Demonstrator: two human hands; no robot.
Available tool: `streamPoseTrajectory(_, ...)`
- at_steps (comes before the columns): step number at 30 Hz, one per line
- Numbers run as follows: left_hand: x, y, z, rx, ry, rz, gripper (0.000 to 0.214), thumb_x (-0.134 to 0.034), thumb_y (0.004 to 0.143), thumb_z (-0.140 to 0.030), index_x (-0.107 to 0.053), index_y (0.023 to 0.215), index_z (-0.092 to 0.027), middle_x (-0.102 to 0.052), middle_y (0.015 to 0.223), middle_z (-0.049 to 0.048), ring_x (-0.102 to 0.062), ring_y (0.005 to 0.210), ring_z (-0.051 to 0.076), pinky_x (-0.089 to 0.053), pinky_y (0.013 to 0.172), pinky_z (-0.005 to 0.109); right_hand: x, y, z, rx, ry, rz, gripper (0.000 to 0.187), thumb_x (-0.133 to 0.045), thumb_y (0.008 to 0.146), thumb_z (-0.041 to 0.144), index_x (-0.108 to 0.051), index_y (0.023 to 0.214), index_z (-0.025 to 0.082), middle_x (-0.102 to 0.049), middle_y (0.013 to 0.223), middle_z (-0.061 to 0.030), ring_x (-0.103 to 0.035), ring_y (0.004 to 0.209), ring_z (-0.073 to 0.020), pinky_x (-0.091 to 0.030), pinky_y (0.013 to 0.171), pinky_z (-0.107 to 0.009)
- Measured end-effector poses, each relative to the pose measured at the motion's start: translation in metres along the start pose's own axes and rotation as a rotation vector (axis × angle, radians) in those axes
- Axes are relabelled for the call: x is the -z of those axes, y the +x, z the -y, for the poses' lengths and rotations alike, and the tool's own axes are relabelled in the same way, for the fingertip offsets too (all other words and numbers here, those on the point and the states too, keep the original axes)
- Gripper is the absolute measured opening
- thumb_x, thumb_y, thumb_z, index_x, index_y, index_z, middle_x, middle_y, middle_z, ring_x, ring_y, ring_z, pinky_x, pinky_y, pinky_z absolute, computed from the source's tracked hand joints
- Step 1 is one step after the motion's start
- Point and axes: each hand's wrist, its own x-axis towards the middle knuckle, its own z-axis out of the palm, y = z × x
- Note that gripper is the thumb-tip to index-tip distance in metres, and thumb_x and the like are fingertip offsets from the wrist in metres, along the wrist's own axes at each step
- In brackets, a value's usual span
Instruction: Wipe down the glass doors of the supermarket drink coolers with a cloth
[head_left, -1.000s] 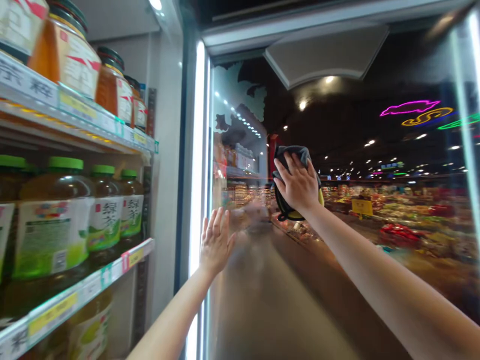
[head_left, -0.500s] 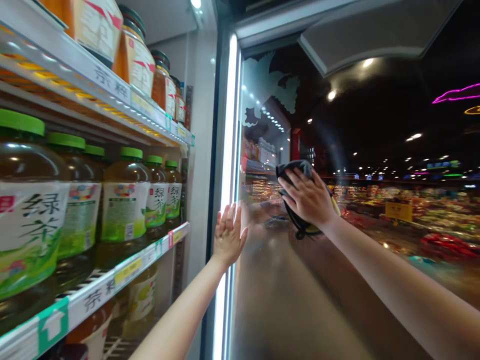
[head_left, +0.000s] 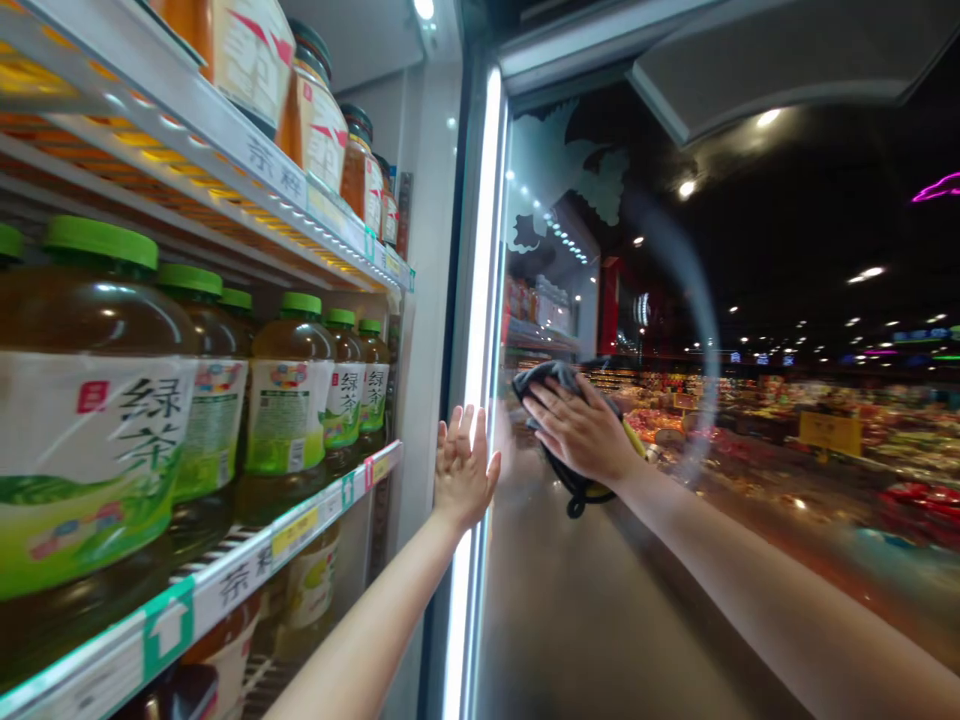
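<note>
My right hand [head_left: 581, 425] lies over a dark grey cleaning cloth [head_left: 551, 378] and presses it to the glass door [head_left: 570, 610]. The cloth has a dark edging with a small loop hanging below and a bit of yellow by the wrist. A pale, curved smear shows on the glass right of the cloth. My left hand [head_left: 461, 475] is open, fingers extended upward, at the bright light strip [head_left: 480, 300] along the door frame. Nothing is in it; whether the palm touches the frame is hard to tell.
To the left, a cooler shelf [head_left: 300, 535] holds green-capped tea bottles [head_left: 292, 390]. Amber bottles [head_left: 322, 125] stand on the shelf above, with more bottles below. Through the glass are lit store displays and a yellow sign [head_left: 831, 432].
My right hand and the cloth have slid left and a little down across the glass. My left hand stays near the light strip. The view has turned slightly left.
</note>
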Motion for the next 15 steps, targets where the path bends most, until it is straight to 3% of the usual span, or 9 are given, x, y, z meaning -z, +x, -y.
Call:
streamPoseTrajectory(4, 0.002, 0.003, 0.008, 0.007, -0.01, 0.013, 0.079, -0.047, 0.1, -0.032, -0.002, 0.164, -0.021, -0.031, 0.166, 0.0146, -0.018, 0.157, 0.029, -0.019, 0.128, 0.054, 0.017, 0.051, -0.048, -0.289, -0.045, -0.106, 0.053, -0.045, 0.102, 0.034, -0.047, 0.152, 0.017, -0.047, 0.156, -0.0143, -0.038, 0.148, -0.0338, -0.018, 0.123, -0.062)
streamPoseTrajectory(7, 0.002, 0.002, 0.008, 0.007, 0.015, 0.024, 0.078, -0.047, 0.1, -0.032, -0.002, 0.164, -0.021, -0.031, 0.166, 0.0143, -0.019, 0.157, 0.03, -0.021, 0.128, 0.054, 0.007, 0.088, -0.046, -0.352, -0.024, -0.13, 0.054, -0.042, 0.102, 0.032, -0.045, 0.152, 0.012, -0.043, 0.158, -0.0174, -0.035, 0.149, -0.0351, -0.016, 0.123, -0.064)
streamPoseTrajectory(10, 0.0, -0.003, 0.004, -0.001, 0.04, 0.041, 0.076, -0.046, 0.101, -0.031, -0.004, 0.164, -0.023, -0.033, 0.165, 0.0142, -0.019, 0.157, 0.028, -0.022, 0.128, 0.053, -0.015, 0.086, -0.01, -0.24, 0.024, -0.081, 0.053, -0.042, 0.102, 0.03, -0.044, 0.152, 0.012, -0.043, 0.158, -0.016, -0.035, 0.149, -0.0325, -0.017, 0.125, -0.061)
streamPoseTrajectory(13, 0.001, -0.007, 0.001, -0.003, 0.043, 0.054, 0.074, -0.045, 0.1, -0.029, -0.007, 0.164, -0.023, -0.032, 0.165, 0.0133, -0.018, 0.157, 0.028, -0.021, 0.128, 0.052, -0.034, 0.052, 0.026, 0.022, 0.081, 0.004, 0.051, -0.045, 0.101, 0.027, -0.047, 0.151, 0.018, -0.046, 0.157, -0.0101, -0.038, 0.149, -0.0286, -0.022, 0.126, -0.056)
streamPoseTrajectory(15, 0.003, -0.009, 0.002, -0.01, 0.045, 0.053, 0.074, -0.046, 0.1, -0.027, -0.009, 0.164, -0.023, -0.032, 0.165, 0.0132, -0.019, 0.157, 0.028, -0.022, 0.128, 0.053, -0.036, 0.032, 0.034, 0.181, 0.112, 0.054, 0.049, -0.048, 0.099, 0.025, -0.051, 0.148, 0.021, -0.05, 0.155, -0.0067, -0.041, 0.147, -0.0267, -0.026, 0.125, -0.053)
